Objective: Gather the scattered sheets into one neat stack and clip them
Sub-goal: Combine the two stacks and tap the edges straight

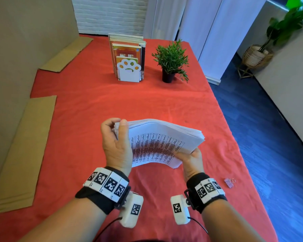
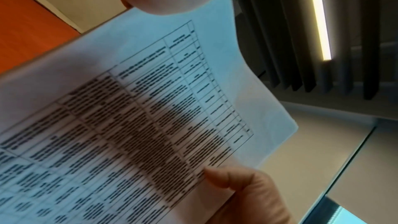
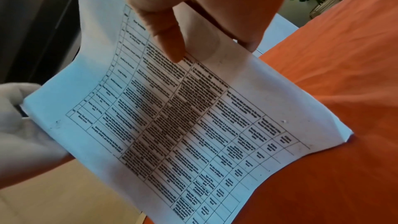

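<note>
1. Sheet stack point(image 1: 163, 137): held above the red tablecloth point(image 1: 87, 105), long axis running left hand point(image 1: 115, 145) to right hand point(image 1: 191, 159), printed table facing the person, bowed between the grips.
2. Hands: each pinches one end, thumb on the printed face.
3. Binder clip point(image 1: 229, 182): on the cloth right of the right grip; head view only.

The stack of sheets point(image 1: 163, 144) sat between the left hand point(image 1: 115, 145) and right hand point(image 1: 191, 160), above the table point(image 1: 87, 105); binder clip point(image 1: 228, 182) lay right, books point(image 1: 128, 56) and potted plant point(image 1: 171, 60) stood behind.
</note>
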The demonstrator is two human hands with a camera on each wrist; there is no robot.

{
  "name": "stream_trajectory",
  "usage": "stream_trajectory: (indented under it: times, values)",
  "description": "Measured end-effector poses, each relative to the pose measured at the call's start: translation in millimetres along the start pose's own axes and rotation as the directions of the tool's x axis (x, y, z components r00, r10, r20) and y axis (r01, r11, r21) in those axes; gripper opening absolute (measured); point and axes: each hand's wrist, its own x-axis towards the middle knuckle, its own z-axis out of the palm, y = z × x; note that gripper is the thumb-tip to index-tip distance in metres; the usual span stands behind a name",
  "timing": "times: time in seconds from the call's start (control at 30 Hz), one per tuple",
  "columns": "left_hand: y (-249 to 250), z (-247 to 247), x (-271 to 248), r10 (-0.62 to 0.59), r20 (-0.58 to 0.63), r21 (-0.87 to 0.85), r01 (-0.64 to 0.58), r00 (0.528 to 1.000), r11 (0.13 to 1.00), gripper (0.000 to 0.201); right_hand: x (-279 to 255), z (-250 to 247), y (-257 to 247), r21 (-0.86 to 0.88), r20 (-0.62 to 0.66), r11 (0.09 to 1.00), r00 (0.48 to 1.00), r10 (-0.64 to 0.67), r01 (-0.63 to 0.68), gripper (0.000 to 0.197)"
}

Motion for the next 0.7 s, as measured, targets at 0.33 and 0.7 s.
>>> stream_trajectory:
  times: [0.33,0.7]
  values:
    - [-29,-15,-2,0.083,0.251,-0.039,-0.076,0.964,0.996,0.049,5,3,-2,0.035,-0.014,0.999,1.000,0.022,-0.021,0.035]
    - [-74,-24,-7,-0.200,0.334,0.087,0.181,0.921,0.980,0.047,3,8,-13,0.008,-0.050,0.989,0.988,-0.148,0.148,0.054]
